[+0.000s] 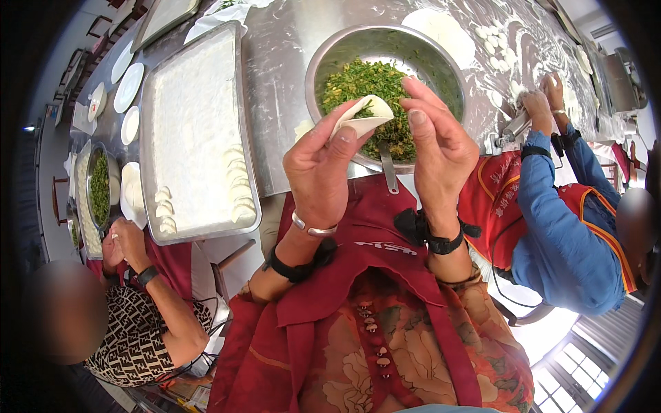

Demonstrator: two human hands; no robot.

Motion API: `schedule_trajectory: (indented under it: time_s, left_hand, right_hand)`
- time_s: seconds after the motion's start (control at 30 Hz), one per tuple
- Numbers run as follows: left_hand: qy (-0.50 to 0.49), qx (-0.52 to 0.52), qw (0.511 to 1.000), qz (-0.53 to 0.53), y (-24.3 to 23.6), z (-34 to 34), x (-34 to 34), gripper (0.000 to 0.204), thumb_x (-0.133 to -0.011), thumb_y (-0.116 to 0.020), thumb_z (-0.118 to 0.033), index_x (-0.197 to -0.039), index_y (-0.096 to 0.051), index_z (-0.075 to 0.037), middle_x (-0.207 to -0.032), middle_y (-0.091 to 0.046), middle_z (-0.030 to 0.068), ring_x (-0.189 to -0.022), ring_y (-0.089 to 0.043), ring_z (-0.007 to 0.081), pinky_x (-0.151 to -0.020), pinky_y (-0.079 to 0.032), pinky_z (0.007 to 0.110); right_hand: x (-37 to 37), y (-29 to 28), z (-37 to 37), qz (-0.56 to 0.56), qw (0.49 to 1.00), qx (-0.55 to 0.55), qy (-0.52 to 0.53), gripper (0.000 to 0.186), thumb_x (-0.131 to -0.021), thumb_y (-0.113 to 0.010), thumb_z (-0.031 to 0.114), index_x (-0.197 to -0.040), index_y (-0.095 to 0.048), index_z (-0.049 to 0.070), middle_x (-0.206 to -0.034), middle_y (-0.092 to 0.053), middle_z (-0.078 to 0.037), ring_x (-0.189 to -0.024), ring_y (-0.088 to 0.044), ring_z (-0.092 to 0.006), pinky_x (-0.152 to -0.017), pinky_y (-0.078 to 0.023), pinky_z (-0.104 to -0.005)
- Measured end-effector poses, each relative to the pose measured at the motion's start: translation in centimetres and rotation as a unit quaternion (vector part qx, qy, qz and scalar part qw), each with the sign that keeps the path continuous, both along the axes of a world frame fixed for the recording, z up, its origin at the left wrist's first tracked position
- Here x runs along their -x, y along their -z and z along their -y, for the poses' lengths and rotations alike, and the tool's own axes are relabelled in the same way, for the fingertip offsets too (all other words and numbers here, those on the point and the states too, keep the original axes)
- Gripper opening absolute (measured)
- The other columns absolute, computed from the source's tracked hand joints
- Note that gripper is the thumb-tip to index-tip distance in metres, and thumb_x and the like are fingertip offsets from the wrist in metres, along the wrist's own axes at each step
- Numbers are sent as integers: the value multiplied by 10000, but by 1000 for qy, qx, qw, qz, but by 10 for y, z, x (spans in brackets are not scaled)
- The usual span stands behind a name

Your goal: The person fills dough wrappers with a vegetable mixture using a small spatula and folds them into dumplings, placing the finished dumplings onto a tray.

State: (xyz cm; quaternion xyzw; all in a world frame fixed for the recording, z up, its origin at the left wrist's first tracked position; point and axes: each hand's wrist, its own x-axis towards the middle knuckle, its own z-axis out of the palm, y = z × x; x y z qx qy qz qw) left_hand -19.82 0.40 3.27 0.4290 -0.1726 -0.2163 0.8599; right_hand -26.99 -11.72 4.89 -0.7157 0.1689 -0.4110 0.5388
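Observation:
My left hand [318, 168] holds a round dumpling wrapper [365, 124] folded partway over, pinched between thumb and fingers. Some chopped green filling [367, 108] shows inside its open fold. Just to the right, my right hand [442, 148] is raised with its fingers stretched and slightly curved, apart from the wrapper and holding nothing. Both hands are above the near side of a large metal bowl [449, 65]. Chopped greens with yellowish bits [361, 77] partly fill that bowl. A metal spoon handle [387, 171] leans over its near rim.
Left of the bowl, a floured metal tray [193, 103] bears finished dumplings [237, 182] in rows. White plates [129, 88] stand beyond it. A co-worker's hands [124, 244] work at left; another's [540, 103] are at the floured right side, near dough pieces [497, 47] and stacked wrappers [441, 33].

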Motion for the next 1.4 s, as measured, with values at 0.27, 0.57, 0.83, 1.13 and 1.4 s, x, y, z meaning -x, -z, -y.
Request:
schedule_trajectory:
  time_s: [0.27,0.57,0.83,1.13,1.4]
  left_hand:
    - [2,17,1000,-17,5,2,4,391,-997,-566,-85,-1325,-506,119,-1290,-590,211,-1163,-608,279,-1021,-519,417]
    - [12,-5,999,-30,4,0,7,404,-998,-565,-80,-1342,-489,118,-1306,-580,205,-1171,-600,279,-1020,-513,411]
    - [2,-10,1000,-11,4,4,15,372,-979,-625,-117,-1294,-582,77,-1166,-665,123,-1023,-625,143,-885,-516,259]
    - [28,-21,999,10,12,2,15,395,-1002,-550,-66,-1350,-484,109,-1303,-581,224,-1173,-602,293,-1017,-517,432]
    - [10,-33,999,-16,7,3,14,401,-1003,-560,-90,-1355,-491,89,-1297,-588,222,-1145,-613,250,-970,-552,388]
  right_hand:
    - [-1,3,-15,-9,988,-142,-69,276,-886,-670,-42,-1162,-667,-63,-1287,-626,-207,-1173,-612,-237,-1011,-491,-334]
    - [-4,8,-19,11,995,-95,-39,205,-880,-679,-50,-1084,-679,-69,-1261,-633,-225,-1155,-622,-251,-968,-526,-328]
    - [1,6,-11,75,973,-202,-87,143,-860,-671,-82,-1000,-698,-67,-1205,-665,-213,-1207,-596,-284,-1013,-488,-357]
    - [4,3,-5,67,961,-233,-131,240,-848,-696,-51,-1088,-696,-52,-1255,-646,-200,-1314,-514,-315,-1078,-428,-406]
    - [2,15,-4,17,997,-16,-77,182,-786,-752,-10,-964,-713,-22,-1188,-687,-172,-1248,-576,-318,-1048,-449,-402]
